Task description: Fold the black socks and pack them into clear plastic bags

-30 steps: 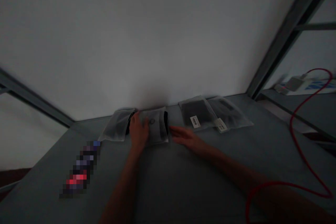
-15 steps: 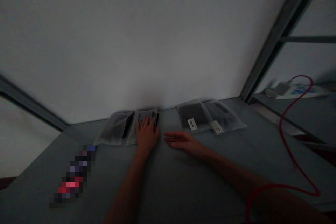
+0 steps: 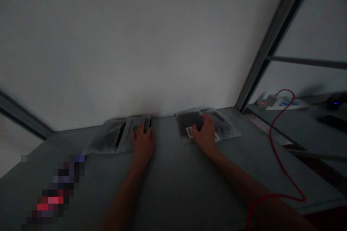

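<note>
My left hand (image 3: 143, 145) lies with spread fingers on a frosted plastic bag (image 3: 127, 138) that has dark printed letters and something dark along its right edge. Left of that bag, and touching it, is another frosted bag (image 3: 103, 139) with a dark content. My right hand (image 3: 205, 135) rests over the right-hand pair of bags, thumb and fingers apart. Its thumb is by the white label on a clear bag (image 3: 187, 121) holding a dark flat item. Partly behind this hand lies a further clear bag (image 3: 226, 126); its content is hard to make out.
The grey tabletop (image 3: 168, 184) meets a pale wall panel (image 3: 162, 43) behind the bags. A red cable (image 3: 276, 148) runs across my right forearm to a plug on a white power strip (image 3: 290, 104) at right. A blurred-out object (image 3: 54, 191) lies at left.
My right hand has moved right and forward from the bare table onto the right-hand bags. My left hand stays on the printed bag. The view has shifted slightly to the right.
</note>
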The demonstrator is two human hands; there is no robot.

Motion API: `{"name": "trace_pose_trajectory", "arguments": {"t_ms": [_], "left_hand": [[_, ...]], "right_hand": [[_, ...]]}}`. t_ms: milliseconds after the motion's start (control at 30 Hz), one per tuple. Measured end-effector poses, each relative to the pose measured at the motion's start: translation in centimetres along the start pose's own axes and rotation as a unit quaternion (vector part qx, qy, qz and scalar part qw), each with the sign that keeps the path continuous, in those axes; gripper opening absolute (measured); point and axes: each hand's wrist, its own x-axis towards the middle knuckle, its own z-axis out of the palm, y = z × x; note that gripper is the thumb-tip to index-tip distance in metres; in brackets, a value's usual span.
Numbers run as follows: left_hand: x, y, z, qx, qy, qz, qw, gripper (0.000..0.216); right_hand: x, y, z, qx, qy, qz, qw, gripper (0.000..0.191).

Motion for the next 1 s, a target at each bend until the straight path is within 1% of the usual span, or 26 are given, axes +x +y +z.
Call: {"name": "trace_pose_trajectory", "arguments": {"t_ms": [100, 167, 233, 367, 500, 567, 667, 733, 833, 867, 900, 933, 1000], "left_hand": [[-0.3, 0.9, -0.3, -0.036, 0.01, 0.052, 0.998, 0.03], [-0.5, 1.9, -0.6, -0.095, 0.014, 0.078, 0.992, 0.028], [-0.9, 3.1, -0.6, -0.178, 0.0, 0.079, 0.981, 0.027], [-1.6, 4.9, -0.2, -0.322, -0.054, 0.027, 0.945, 0.031], [-1.4, 4.8, 0.0, -0.401, -0.054, -0.016, 0.915, 0.036], [-1.1, 4.3, -0.1, -0.443, -0.057, -0.065, 0.892, 0.036], [-0.5, 3.6, -0.3, -0.501, -0.068, -0.158, 0.848, 0.035], [-0.3, 3.4, -0.4, -0.52, -0.072, -0.193, 0.829, 0.035], [-0.1, 3.3, -0.2, -0.539, -0.088, -0.195, 0.815, 0.04], [-0.1, 3.4, -0.1, -0.545, -0.094, -0.197, 0.81, 0.041], [-0.1, 3.4, 0.0, -0.553, -0.099, -0.205, 0.802, 0.042], [-0.1, 3.5, 0.1, -0.563, -0.107, -0.217, 0.79, 0.042], [-0.1, 3.6, 0.0, -0.586, -0.129, -0.253, 0.758, 0.046]], "right_hand": [[-0.1, 0.9, 0.3, -0.079, -0.05, 0.009, 0.996, 0.05], [-0.5, 0.9, 0.6, -0.086, -0.078, 0.022, 0.993, 0.049], [-0.9, 0.7, 0.8, -0.064, -0.107, 0.034, 0.992, 0.05], [-1.5, 0.8, 1.5, 0.002, -0.139, 0.055, 0.989, 0.062], [-1.7, 0.9, 1.9, 0.095, -0.17, 0.088, 0.977, 0.072], [-1.7, 0.6, 1.8, 0.127, -0.198, 0.103, 0.967, 0.067], [-1.7, -0.1, 1.6, 0.161, -0.257, 0.129, 0.944, 0.049], [-1.7, -0.7, 1.4, 0.191, -0.255, 0.13, 0.939, 0.044], [-2.0, -1.4, 1.1, 0.201, -0.204, 0.083, 0.955, 0.035], [-2.0, -1.6, 1.0, 0.195, -0.193, 0.07, 0.959, 0.031], [-2.1, -1.8, 0.9, 0.19, -0.191, 0.068, 0.961, 0.031], [-2.1, -2.0, 0.9, 0.188, -0.198, 0.077, 0.959, 0.036], [-2.1, -2.3, 0.7, 0.195, -0.236, 0.108, 0.946, 0.049]]}}
